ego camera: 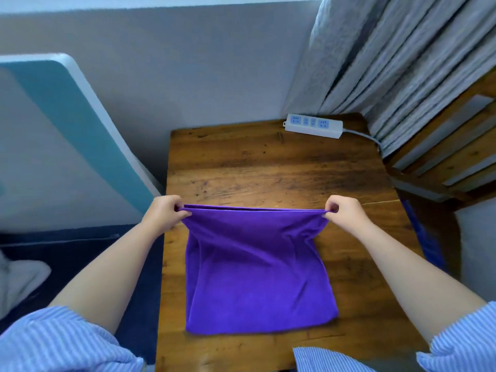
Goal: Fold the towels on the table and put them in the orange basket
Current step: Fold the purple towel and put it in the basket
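Observation:
A purple towel lies doubled over on the wooden table, its near edge flat on the wood. My left hand pinches the towel's far left corner and my right hand pinches the far right corner. Both corners are lifted a little, and the far edge is stretched taut between my hands, showing two layers. No orange basket is in view.
A white power strip with a cable lies at the table's far right corner. Grey curtains hang behind it, beside wooden shelving. A white and teal panel leans at the left, above a dark blue surface.

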`<state>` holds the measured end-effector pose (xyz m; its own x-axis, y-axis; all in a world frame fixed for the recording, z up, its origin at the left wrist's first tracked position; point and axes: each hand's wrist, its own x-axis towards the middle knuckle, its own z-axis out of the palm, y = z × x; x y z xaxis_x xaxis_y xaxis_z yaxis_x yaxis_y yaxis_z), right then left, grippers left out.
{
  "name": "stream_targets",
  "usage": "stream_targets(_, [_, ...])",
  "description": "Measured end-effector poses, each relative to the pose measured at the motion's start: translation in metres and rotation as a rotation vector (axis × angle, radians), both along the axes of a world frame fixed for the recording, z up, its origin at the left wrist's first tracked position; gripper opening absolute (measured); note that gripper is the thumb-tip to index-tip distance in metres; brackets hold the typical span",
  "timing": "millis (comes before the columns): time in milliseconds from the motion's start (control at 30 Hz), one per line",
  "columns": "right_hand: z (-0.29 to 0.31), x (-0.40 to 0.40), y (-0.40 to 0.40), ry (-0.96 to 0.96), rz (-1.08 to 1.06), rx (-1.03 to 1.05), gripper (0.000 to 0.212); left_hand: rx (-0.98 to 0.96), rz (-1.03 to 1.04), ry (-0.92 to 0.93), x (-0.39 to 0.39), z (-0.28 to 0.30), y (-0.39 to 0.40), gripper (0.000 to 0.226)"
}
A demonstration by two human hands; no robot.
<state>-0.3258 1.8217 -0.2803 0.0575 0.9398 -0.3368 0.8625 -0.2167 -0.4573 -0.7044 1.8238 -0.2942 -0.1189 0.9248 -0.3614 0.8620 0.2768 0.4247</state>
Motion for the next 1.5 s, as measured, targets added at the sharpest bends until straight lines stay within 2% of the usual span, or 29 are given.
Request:
stream_targets(100, [0.011, 0.002, 0.002, 0.025, 0.068, 0.011, 0.011, 0.084, 0.063, -0.008, 0.002, 0.018, -0.014, 0.028])
stream_targets(167, [0.019, 0.003, 0.006, 0.038, 0.09, 0.051, 0.002, 0.132, 0.103, -0.025, 0.004, 0.029, -0.02, 0.021])
stream_targets(267, [0.035, 0.004, 0.009, 0.078, 0.086, 0.111, 0.008, 0.163, 0.162, -0.123, 0.004, 0.047, -0.029, 0.006])
stream_targets(367, [0.05, 0.003, 0.005, 0.059, 0.078, 0.095, 0.006, 0.183, 0.173, -0.175, 0.002, 0.064, -0.035, 0.012])
stream_targets(433, [0.063, 0.003, -0.005, 0.011, 0.122, 0.083, 0.004, 0.221, 0.172, -0.189, 0.002, 0.078, -0.04, 0.012])
stream_targets(533, [0.078, -0.003, -0.019, -0.117, 0.231, 0.069, 0.033, 0.268, 0.15, -0.178, 0.005, 0.098, -0.045, 0.008])
stream_targets(600, [0.092, -0.007, -0.027, -0.208, 0.251, 0.084, 0.04, 0.326, 0.142, -0.138, 0.009, 0.114, -0.05, 0.022])
stream_targets(667, [0.109, -0.012, -0.035, -0.27, 0.209, 0.12, 0.034, 0.384, 0.134, -0.112, 0.01, 0.129, -0.058, 0.034])
stream_targets(733, [0.126, -0.014, -0.037, -0.341, 0.156, 0.168, 0.02, 0.416, 0.092, -0.072, 0.013, 0.142, -0.057, 0.029])
stream_targets(800, [0.144, -0.015, -0.038, -0.413, 0.104, 0.243, 0.029, 0.464, 0.038, 0.014, 0.016, 0.162, -0.057, 0.013])
stream_targets(867, [0.165, -0.017, -0.036, -0.442, 0.034, 0.379, 0.03, 0.519, 0.018, 0.163, 0.021, 0.183, -0.053, 0.026])
stream_targets(933, [0.189, -0.019, -0.032, -0.338, -0.081, 0.575, 0.029, 0.622, 0.04, 0.236, 0.026, 0.207, -0.049, 0.028])
stream_targets(1033, [0.222, -0.025, -0.036, -0.089, -0.286, 0.924, 0.03, 0.859, 0.18, 0.14, 0.033, 0.24, -0.046, 0.028])
stream_targets(1100, [0.235, -0.026, -0.038, -0.013, -0.33, 1.033, 0.03, 0.941, 0.253, 0.085, 0.035, 0.252, -0.045, 0.028])
stream_targets(1133, [0.238, -0.024, -0.038, -0.015, -0.32, 0.994, 0.03, 0.889, 0.247, 0.109, 0.035, 0.254, -0.043, 0.028])
stream_targets(1233, [0.239, -0.016, -0.035, -0.165, -0.222, 0.67, 0.029, 0.621, 0.19, 0.239, 0.039, 0.253, -0.045, 0.032])
stream_targets(1300, [0.242, -0.01, -0.033, -0.134, -0.248, 0.638, 0.029, 0.676, 0.197, 0.19, 0.044, 0.254, -0.044, 0.032])
stream_targets(1400, [0.252, -0.007, -0.024, -0.061, -0.295, 0.705, 0.028, 0.82, 0.198, 0.117, 0.048, 0.261, -0.038, 0.03])
stream_targets(1500, [0.26, -0.007, -0.014, -0.042, -0.285, 0.733, 0.028, 0.819, 0.22, 0.074, 0.045, 0.264, -0.033, 0.03])
